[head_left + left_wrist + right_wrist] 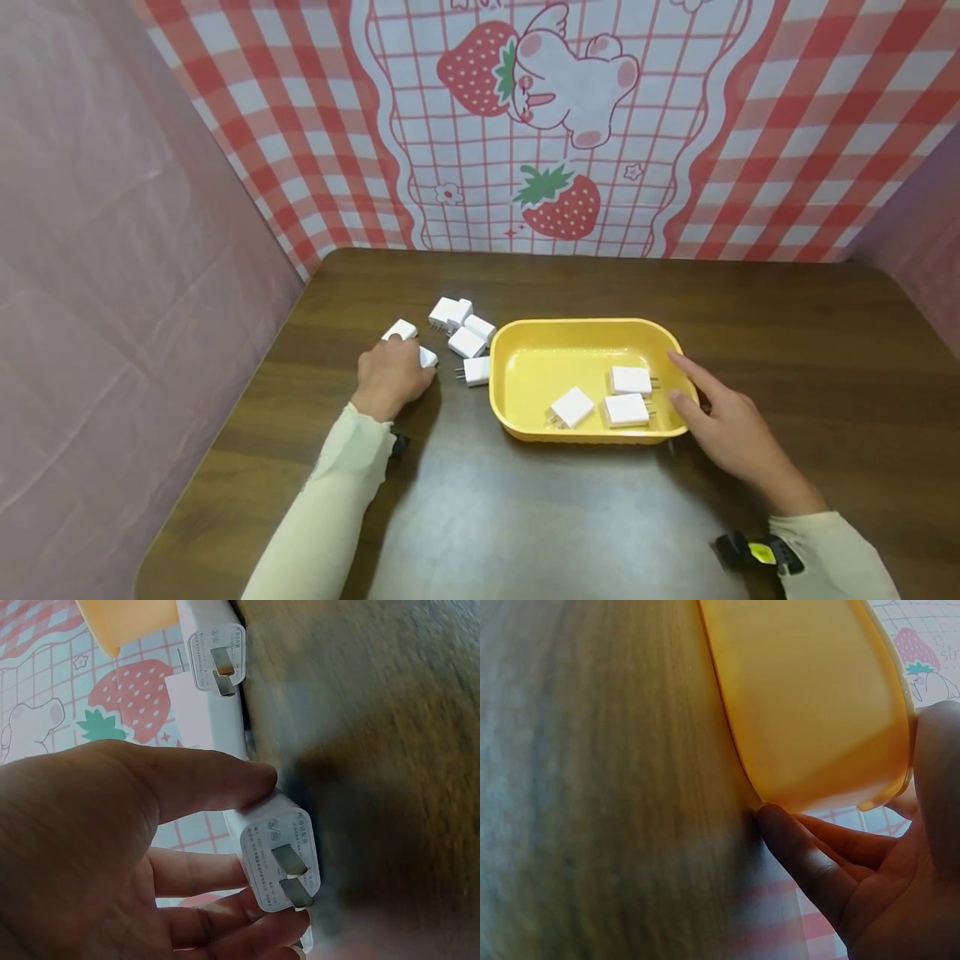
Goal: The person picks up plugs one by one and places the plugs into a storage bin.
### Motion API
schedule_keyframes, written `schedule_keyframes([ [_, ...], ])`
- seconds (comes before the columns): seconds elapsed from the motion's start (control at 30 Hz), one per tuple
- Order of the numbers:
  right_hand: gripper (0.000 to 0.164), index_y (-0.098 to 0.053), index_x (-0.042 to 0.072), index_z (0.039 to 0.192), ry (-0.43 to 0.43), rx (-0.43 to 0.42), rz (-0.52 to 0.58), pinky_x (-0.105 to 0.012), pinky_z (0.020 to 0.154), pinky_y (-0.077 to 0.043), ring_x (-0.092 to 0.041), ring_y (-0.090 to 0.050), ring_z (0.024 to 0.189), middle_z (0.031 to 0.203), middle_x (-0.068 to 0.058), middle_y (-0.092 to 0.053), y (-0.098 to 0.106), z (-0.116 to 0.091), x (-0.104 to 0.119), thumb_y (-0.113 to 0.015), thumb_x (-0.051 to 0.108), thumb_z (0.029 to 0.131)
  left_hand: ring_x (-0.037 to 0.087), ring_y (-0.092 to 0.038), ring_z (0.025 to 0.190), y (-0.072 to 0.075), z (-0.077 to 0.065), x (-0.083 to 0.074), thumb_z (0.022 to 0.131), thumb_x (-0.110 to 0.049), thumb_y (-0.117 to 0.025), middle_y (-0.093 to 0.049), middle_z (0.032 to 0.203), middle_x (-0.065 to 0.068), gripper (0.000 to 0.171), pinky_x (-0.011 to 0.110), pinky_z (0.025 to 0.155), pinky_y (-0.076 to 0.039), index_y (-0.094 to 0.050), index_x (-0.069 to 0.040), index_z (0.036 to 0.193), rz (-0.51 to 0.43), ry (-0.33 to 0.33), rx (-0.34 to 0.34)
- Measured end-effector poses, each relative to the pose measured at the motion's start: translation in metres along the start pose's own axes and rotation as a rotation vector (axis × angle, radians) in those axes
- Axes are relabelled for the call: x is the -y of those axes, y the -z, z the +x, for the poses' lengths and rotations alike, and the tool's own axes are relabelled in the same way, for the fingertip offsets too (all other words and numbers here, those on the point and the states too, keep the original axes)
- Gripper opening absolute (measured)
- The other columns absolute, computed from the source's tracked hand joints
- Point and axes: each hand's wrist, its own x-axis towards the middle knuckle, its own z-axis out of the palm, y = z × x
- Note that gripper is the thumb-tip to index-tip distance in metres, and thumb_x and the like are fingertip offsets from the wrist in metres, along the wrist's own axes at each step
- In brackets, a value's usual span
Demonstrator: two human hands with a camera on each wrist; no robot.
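My left hand [390, 379] pinches a white charger plug [427, 357] at the left of the table. In the left wrist view its thumb [217, 780] lies on one side of that plug and fingers bend against the other, the two flat prongs facing the camera. Another white plug [401, 330] lies by those fingers. A yellow plastic tray [570, 323] stands mid-table with three white plugs [572, 407] inside. My right hand [731, 429] grips the tray's right end, thumb over the rim and fingers [810, 855] against the outer wall.
Between the left hand and the tray lies a loose cluster of several white plugs [467, 342], and one plug [476, 372] touches the tray's left side. Everything stands on a dark wooden table [405, 275]. Behind it hangs a red checked cloth [330, 150] with strawberries.
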Motion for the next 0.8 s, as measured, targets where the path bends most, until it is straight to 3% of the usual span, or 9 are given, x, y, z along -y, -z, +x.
schedule_keyframes([
  [0.3,0.061,-0.028,0.017,0.159,-0.013,0.003,0.003,-0.071,0.096,-0.036,-0.048,-0.046,0.124,0.150,-0.030,-0.038,-0.0003,-0.0002,0.0003,-0.047,0.038,0.105,0.038,-0.063,0.077,0.0014,0.0016,-0.0022,0.087,-0.040,-0.064,-0.062,0.093,0.016,0.038,0.053,0.063,-0.050,-0.068,-0.003,0.091,-0.035,0.001,-0.035],
  [0.57,0.061,-0.028,0.016,0.159,-0.011,-0.002,-0.001,-0.071,0.097,-0.036,-0.050,-0.045,0.125,0.150,-0.031,-0.038,0.0001,-0.0005,0.0003,-0.046,0.038,0.105,0.032,-0.060,0.070,0.0021,0.0047,-0.0050,0.087,-0.043,-0.065,-0.063,0.090,0.013,0.041,0.050,0.058,-0.048,-0.068,-0.003,0.089,-0.067,-0.014,-0.100],
  [0.8,0.062,-0.027,0.016,0.159,-0.013,0.005,0.006,-0.071,0.097,-0.035,-0.051,-0.043,0.127,0.151,-0.031,-0.037,-0.0005,-0.0008,0.0010,-0.047,0.037,0.105,0.032,-0.061,0.073,0.0031,0.0048,-0.0088,0.089,-0.042,-0.061,-0.064,0.095,0.013,0.043,0.050,0.059,-0.050,-0.070,-0.004,0.109,-0.099,-0.043,-0.152],
])
